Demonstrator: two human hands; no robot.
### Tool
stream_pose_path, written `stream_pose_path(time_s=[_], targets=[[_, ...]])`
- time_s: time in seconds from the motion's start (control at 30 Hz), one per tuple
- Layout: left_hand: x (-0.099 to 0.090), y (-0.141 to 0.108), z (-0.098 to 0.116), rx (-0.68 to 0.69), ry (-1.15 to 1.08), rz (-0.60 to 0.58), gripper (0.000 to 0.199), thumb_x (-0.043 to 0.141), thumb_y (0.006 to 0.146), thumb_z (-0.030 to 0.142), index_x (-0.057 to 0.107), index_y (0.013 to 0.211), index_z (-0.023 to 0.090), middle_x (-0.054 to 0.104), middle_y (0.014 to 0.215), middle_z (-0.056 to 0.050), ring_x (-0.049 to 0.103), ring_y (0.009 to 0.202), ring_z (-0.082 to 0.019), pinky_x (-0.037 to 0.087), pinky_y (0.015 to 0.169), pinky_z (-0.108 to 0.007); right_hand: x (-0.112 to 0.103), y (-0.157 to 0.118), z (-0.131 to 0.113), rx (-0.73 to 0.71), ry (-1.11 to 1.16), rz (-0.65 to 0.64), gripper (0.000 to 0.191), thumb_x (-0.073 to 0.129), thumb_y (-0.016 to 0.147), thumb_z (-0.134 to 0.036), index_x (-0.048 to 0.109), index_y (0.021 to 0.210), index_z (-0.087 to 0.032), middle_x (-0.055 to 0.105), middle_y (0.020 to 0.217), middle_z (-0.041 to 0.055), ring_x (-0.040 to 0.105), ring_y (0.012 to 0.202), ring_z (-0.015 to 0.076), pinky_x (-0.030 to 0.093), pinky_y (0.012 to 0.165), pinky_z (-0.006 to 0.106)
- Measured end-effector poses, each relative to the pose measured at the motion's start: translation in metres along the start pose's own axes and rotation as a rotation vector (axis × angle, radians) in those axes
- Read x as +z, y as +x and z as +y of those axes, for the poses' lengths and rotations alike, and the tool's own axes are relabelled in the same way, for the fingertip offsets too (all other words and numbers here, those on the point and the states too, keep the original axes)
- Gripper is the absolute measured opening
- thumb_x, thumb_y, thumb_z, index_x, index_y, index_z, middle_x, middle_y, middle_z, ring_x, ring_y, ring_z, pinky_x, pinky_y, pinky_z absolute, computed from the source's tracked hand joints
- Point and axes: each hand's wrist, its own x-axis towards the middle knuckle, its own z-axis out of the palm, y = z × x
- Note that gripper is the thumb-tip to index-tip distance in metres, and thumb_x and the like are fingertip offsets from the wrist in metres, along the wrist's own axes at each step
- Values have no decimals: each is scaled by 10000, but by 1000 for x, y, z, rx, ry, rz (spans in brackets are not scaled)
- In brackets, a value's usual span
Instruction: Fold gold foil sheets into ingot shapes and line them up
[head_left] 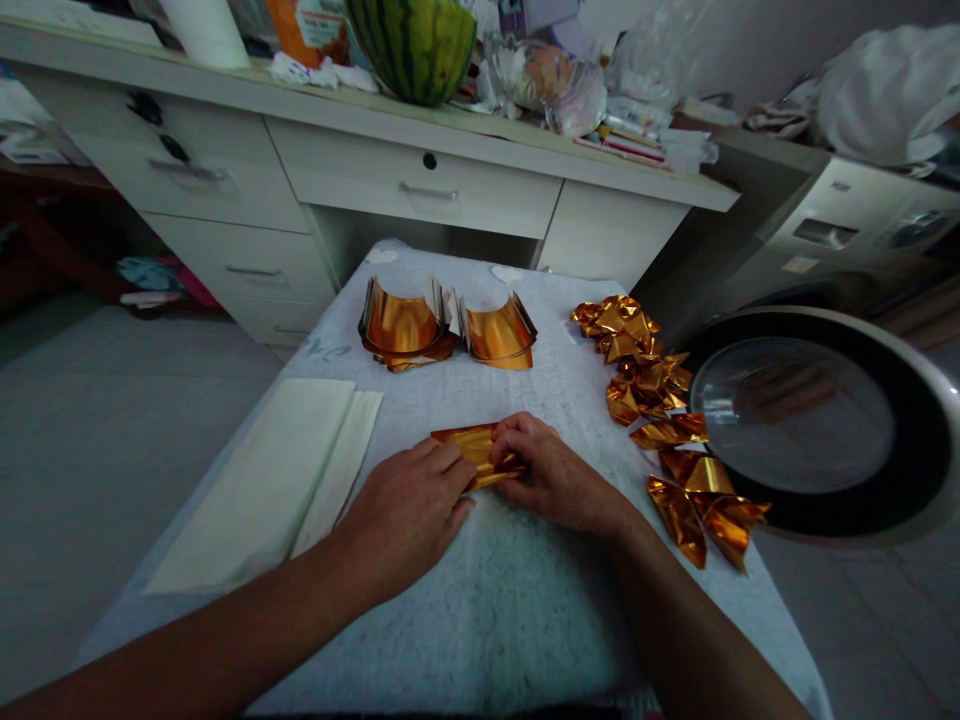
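On the cloth-covered table, a small sheet of gold foil paper point(480, 447), partly folded, lies between my hands. My left hand point(412, 505) holds its left end, fingers pressed together over the foil and thumb at the near side. At the right end, my right hand point(544, 470) pinches the foil between bent fingers and thumb. Part of the sheet is hidden under the fingers. Beyond the hands stand two curved stacks of gold foil sheets, a left stack point(405, 322) and a right stack point(499, 335). Folded gold foil pieces point(649, 385) are heaped along the table's right side.
Pale paper sheets point(255, 480) lie to the left on the table point(480, 610). A white drawer cabinet point(420, 190) stands behind, with a watermelon point(416, 45) and clutter on top. To the right, an open round washing machine door point(930, 430) reaches close to the table edge.
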Motion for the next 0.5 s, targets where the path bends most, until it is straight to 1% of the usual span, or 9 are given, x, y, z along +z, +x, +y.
stream_pose_path(time_s=[0.07, 0.13, 0.2, 0.27, 0.33, 0.4, 0.5], targets=[[1, 5, -3, 1, -8, 2, 31, 621, 846, 168, 648, 838, 180, 651, 854, -47, 619, 840, -227, 548, 753, -387, -2, 0, 0, 4, 28, 3, 153, 633, 798, -94, 576, 888, -204, 546, 1061, 38, 525, 997, 182, 418, 890, 336], [4, 6, -7, 22, -29, 28, 130, 564, 884, 142, 646, 790, 179, 642, 803, -38, 612, 798, -206, 544, 734, -362, -3, -1, 0, 2, 51, 7, 164, 629, 796, -94, 567, 900, -204, 552, 1055, 38, 530, 988, 180, 424, 884, 333], [7, 5, -11, 57, -39, 88, 201, 522, 922, 160, 639, 760, 182, 622, 748, -26, 593, 750, -190, 536, 698, -336, -4, -1, 0, -3, 56, 10, 244, 656, 765, -98, 558, 959, -209, 557, 1069, 40, 529, 989, 186, 425, 880, 337], [10, 2, -13, 94, -8, 154, 229, 499, 945, 174, 641, 766, 180, 622, 750, -32, 579, 735, -190, 532, 677, -331, -4, -1, -1, -4, 39, 11, 285, 660, 741, -85, 551, 972, -213, 567, 1051, 33, 526, 970, 188, 421, 860, 331], [13, -1, -14, 116, 72, 244, 240, 494, 948, 169, 649, 766, 178, 645, 788, -48, 570, 715, -202, 521, 618, -334, -1, -1, -2, -1, 10, 25, 236, 603, 745, -39, 543, 895, -211, 577, 965, 15, 526, 913, 177, 412, 823, 313], [14, -4, -15, 139, 158, 327, 223, 487, 945, 144, 672, 823, 173, 678, 862, -64, 582, 694, -205, 516, 570, -335, 3, 1, -5, -2, -22, 67, 239, 532, 736, 10, 524, 830, -209, 576, 884, 4, 523, 865, 170, 401, 796, 303], [14, -7, -17, 177, 228, 418, 234, 455, 953, 112, 685, 943, 152, 706, 953, -79, 622, 649, -181, 536, 544, -323, 8, 3, -8, -17, -117, 164, 255, 518, 727, 16, 538, 842, -211, 599, 912, 21, 520, 899, 194, 391, 816, 329]])
